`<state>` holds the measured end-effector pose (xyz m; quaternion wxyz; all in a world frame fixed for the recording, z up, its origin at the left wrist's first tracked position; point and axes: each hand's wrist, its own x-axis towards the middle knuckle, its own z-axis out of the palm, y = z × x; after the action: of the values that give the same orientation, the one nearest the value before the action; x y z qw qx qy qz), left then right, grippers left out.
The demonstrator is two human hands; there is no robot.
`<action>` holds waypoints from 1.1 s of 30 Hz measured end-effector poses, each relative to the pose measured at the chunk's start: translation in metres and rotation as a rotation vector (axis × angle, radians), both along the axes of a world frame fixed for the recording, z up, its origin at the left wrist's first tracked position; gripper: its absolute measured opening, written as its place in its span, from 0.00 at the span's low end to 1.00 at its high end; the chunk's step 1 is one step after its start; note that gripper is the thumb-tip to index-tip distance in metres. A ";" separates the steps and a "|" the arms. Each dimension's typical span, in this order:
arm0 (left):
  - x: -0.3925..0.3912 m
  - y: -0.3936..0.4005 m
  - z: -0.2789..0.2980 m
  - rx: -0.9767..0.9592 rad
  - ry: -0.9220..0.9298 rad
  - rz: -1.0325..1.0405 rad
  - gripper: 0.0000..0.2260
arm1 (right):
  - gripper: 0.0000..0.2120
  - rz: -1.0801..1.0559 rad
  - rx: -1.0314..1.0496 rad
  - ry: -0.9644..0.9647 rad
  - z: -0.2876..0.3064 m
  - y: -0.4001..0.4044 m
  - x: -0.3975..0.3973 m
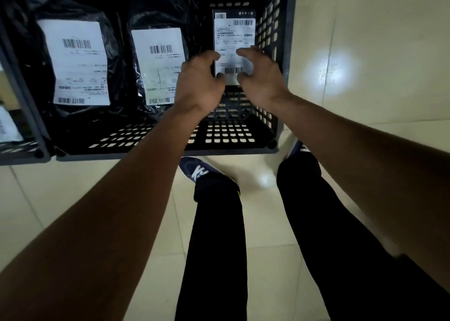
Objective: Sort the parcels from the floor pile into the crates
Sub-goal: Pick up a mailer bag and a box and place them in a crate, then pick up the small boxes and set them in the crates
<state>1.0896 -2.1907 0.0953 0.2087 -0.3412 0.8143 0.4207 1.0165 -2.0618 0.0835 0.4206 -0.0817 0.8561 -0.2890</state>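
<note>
Three parcels lie in the black crate [272,53] before us, each with its white label facing up: a large black bag [73,62] at the left, a second black bag [159,65] in the middle, and a small flat dark parcel [233,28] at the right, close to the perforated side wall. We see the left hand [198,79] and the right hand [261,76] reaching over the crate's near rim, one on either side of the lower end of the small parcel. The fingers of both are loosely curled and apart, with the tips at the parcel's edges; we cannot tell whether they touch it or hover just above it, and neither hand plainly grips it. The crate's gridded floor shows bare below the hands. A second crate [22,116] stands against the first at the far left, with a pale parcel [7,126] partly in view inside it. Below us are dark trousers, blue shoes [194,170] and a glossy tiled floor [377,65].
</note>
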 end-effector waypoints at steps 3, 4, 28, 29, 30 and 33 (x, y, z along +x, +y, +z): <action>0.011 -0.003 0.038 -0.002 -0.033 -0.002 0.21 | 0.23 0.055 -0.028 0.000 0.038 0.008 0.004; 0.014 -0.004 0.050 0.009 -0.054 0.005 0.21 | 0.21 0.062 -0.042 -0.001 0.051 0.011 0.006; -0.067 0.146 0.418 0.024 0.077 -0.600 0.21 | 0.16 -0.664 -0.144 0.184 0.422 0.247 -0.001; -0.073 0.162 0.428 0.020 0.088 -0.623 0.21 | 0.16 -0.676 -0.151 0.198 0.431 0.262 -0.003; -0.078 0.179 0.437 0.023 0.095 -0.640 0.22 | 0.16 -0.686 -0.159 0.207 0.439 0.277 -0.003; -0.096 0.239 0.466 0.005 0.096 -0.717 0.22 | 0.16 -0.720 -0.184 0.225 0.463 0.328 -0.005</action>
<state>0.9933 -1.9513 0.5609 0.3052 -0.0133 0.8900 0.3385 1.0120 -1.7341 0.5466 0.1866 0.1554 0.8412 -0.4831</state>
